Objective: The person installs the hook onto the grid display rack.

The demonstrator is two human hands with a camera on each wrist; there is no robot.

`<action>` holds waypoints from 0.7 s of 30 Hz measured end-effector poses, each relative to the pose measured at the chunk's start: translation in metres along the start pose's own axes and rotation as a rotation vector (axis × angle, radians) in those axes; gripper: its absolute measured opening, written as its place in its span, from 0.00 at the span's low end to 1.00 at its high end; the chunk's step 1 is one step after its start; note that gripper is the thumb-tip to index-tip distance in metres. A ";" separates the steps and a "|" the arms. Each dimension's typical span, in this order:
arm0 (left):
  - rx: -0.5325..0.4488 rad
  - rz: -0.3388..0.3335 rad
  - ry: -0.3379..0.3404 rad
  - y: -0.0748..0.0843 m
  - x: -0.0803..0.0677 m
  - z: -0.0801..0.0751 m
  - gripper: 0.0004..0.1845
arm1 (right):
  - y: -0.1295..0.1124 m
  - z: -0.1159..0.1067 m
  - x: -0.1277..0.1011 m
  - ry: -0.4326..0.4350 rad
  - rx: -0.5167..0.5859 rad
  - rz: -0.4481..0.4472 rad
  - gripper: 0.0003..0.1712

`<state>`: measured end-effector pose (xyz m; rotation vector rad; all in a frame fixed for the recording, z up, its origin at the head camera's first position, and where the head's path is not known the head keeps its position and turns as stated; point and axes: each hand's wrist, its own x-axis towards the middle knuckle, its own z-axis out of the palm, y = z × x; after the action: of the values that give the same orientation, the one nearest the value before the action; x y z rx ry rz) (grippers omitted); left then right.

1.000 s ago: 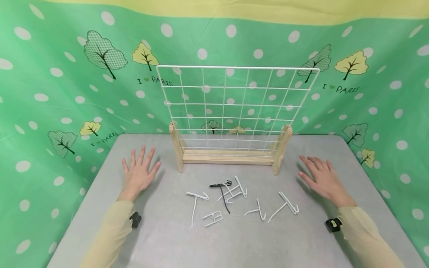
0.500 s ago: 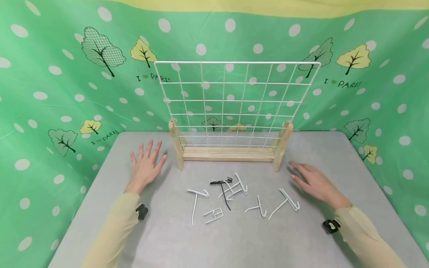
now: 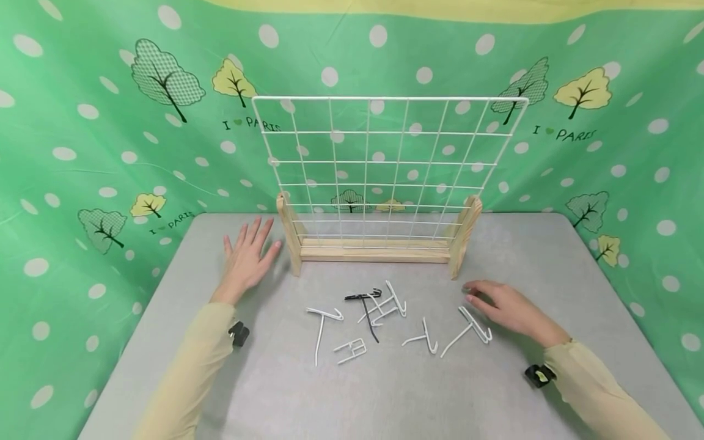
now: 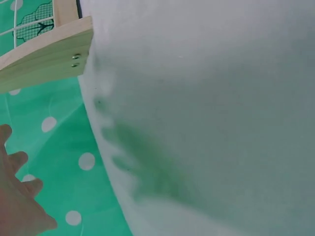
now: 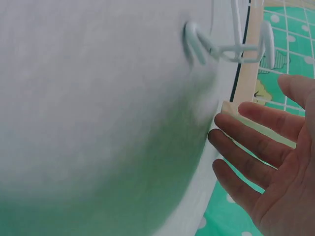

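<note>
A white wire grid panel (image 3: 379,146) stands upright in a wooden base (image 3: 375,252) at the back of the table. My left hand (image 3: 246,263) is beside the base's left foot, fingers spread and holding nothing. Over to the right, my right hand (image 3: 508,308) hovers with loosely bent fingers, its fingertips near the rightmost white hook (image 3: 467,330). That hook also shows at the top of the right wrist view, apart from the fingers. More white hooks lie around: one to the left (image 3: 321,330), a smaller one (image 3: 423,339) and a short bracket-like wire piece (image 3: 352,351).
A black hook (image 3: 365,311) overlaps white hooks (image 3: 390,304) in the middle of the grey table (image 3: 374,400). Green dotted cloth (image 3: 110,159) surrounds the table's back and sides. A dark device is worn on each wrist.
My right hand has moved left and slightly down toward the rightmost white hook, its fingers bending more. The left hand has shifted right and up toward the base. The hooks lie as before.
</note>
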<state>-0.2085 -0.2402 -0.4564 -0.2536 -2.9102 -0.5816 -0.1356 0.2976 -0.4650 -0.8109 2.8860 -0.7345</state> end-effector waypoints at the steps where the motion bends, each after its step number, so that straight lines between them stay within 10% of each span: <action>1: -0.005 0.004 0.002 0.001 0.001 -0.001 0.36 | -0.001 0.000 0.000 0.000 0.001 -0.010 0.16; 21: -0.115 0.078 0.022 0.017 0.018 -0.019 0.34 | -0.013 0.010 0.004 -0.109 0.211 -0.270 0.10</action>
<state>-0.2203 -0.2298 -0.4292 -0.3706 -2.8352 -0.7357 -0.1311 0.2813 -0.4680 -1.1821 2.5763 -0.9664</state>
